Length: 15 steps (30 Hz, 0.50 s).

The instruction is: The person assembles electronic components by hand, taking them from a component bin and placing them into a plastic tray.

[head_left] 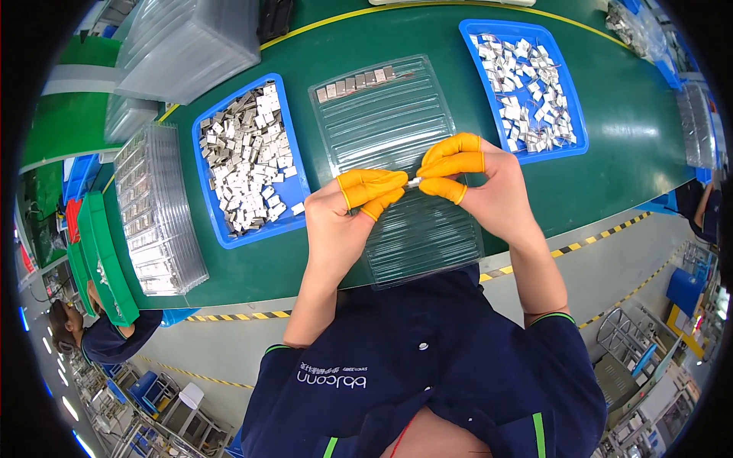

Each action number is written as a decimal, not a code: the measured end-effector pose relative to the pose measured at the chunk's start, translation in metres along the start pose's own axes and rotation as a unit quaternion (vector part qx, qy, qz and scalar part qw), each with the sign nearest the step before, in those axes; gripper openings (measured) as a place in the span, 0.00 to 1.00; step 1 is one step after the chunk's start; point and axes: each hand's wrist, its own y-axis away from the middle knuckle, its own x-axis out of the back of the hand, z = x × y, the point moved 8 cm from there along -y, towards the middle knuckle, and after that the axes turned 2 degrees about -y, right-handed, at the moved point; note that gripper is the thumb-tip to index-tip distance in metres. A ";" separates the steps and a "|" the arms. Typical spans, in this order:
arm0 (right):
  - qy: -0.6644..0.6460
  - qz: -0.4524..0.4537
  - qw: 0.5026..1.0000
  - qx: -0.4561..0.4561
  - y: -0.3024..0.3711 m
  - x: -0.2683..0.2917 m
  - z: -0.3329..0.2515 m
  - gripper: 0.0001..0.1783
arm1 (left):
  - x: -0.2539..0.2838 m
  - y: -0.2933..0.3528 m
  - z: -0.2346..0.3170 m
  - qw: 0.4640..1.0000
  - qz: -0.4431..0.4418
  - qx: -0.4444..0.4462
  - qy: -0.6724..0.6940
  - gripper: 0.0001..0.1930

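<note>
My left hand [340,206] and my right hand [489,187] meet in front of my chest, yellow finger cots on the fingers. Between their closed fingertips is a small white connector-like part [413,182], mostly covered by the fingers. Both hands are over a clear ribbed plastic tray [382,118] lying on the green table. A short row of small metallic blocks [355,82] with thin wires lies in its far groove. To the left, a blue bin [300,156] holds many silver and white blocks [248,160]. At the right, another blue bin [527,30] holds small white wired parts [527,84].
Stacked filled clear trays [156,214] stand left of the left bin, beside a green bin [103,259]. Tall clear trays [187,49] are piled at the far left. The green table's [626,130] near edge runs before me. Another person [114,336] is at the left.
</note>
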 end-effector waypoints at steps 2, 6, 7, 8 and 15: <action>-0.100 -0.107 0.985 -0.090 0.000 -0.011 0.013 0.11 | -0.002 0.000 0.000 0.999 -0.020 -0.002 0.033 0.13; -0.237 -0.145 0.940 -0.198 0.009 -0.021 0.031 0.13 | -0.010 -0.002 -0.002 0.985 -0.104 0.022 0.134 0.11; -0.254 -0.167 0.929 -0.212 0.012 -0.025 0.032 0.13 | -0.016 -0.001 -0.003 0.965 -0.146 0.046 0.213 0.11; -0.254 -0.166 0.929 -0.210 0.012 -0.025 0.031 0.13 | -0.017 0.000 -0.004 0.965 -0.147 0.045 0.212 0.11; -0.179 -0.095 0.963 -0.176 0.009 -0.027 0.029 0.08 | -0.019 0.002 -0.025 0.937 -0.125 0.121 0.304 0.08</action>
